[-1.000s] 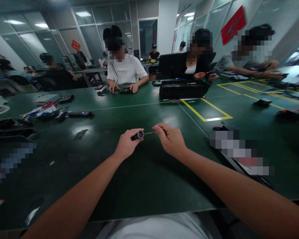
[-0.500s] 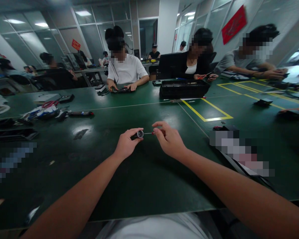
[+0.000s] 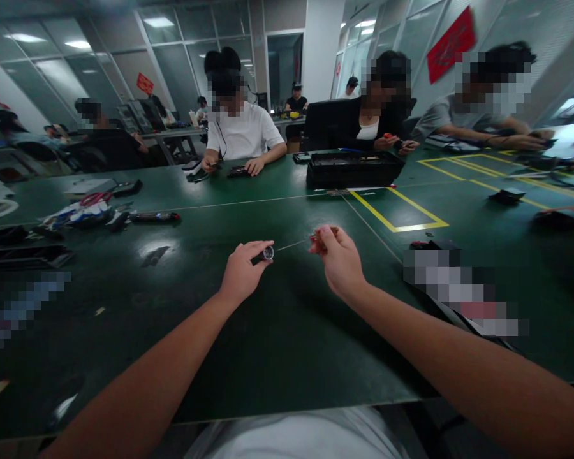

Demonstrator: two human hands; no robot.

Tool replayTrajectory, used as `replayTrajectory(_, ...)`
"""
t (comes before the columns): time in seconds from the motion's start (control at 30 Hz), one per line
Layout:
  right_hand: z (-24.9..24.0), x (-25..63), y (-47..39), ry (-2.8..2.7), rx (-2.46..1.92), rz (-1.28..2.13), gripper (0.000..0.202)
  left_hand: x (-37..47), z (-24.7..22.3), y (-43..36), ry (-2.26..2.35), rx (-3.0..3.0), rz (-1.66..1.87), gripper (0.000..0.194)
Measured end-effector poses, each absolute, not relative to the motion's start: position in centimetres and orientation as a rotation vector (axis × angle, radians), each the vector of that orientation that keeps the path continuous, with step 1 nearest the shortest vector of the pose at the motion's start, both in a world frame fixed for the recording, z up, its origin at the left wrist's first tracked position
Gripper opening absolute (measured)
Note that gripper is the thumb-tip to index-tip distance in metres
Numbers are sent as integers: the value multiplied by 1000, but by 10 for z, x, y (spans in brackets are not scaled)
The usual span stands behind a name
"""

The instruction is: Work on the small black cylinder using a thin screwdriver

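Near the middle of the green table (image 3: 249,357), my left hand (image 3: 242,273) is closed around a small dark cylindrical part (image 3: 268,253). Its round, silver-rimmed end faces me, while the rest is hidden by the fingers. My right hand (image 3: 343,260) grips a thin screwdriver (image 3: 293,245) by its reddish handle, most of which the fingers cover. The metal shaft points left toward the cylindrical part, and its tip appears just short of the rim. Both hands are held above the tabletop.
A long black box (image 3: 354,171) stands across the table, with several people seated beyond it. At left lie a black-and-red pen-like tool (image 3: 154,217), a pile of gloves (image 3: 81,213) and black trays (image 3: 26,257). Yellow tape (image 3: 419,227) marks the right side.
My right hand has moved right and slightly up, drawing the screwdriver away from the cylindrical part, and its fingers have curled tighter around the handle. My left hand has barely shifted.
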State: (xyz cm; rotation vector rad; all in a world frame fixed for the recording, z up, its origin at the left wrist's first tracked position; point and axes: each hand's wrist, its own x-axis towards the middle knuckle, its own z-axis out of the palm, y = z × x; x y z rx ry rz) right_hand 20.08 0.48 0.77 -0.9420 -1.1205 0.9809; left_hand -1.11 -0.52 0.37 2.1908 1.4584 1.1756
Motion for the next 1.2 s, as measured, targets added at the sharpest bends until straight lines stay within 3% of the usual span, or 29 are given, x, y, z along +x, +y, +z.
replayTrajectory(1.2, 20, 199, -18, -1705, -997, 591, 17, -10, 5, -8, 1482, 2267, 1078, 42)
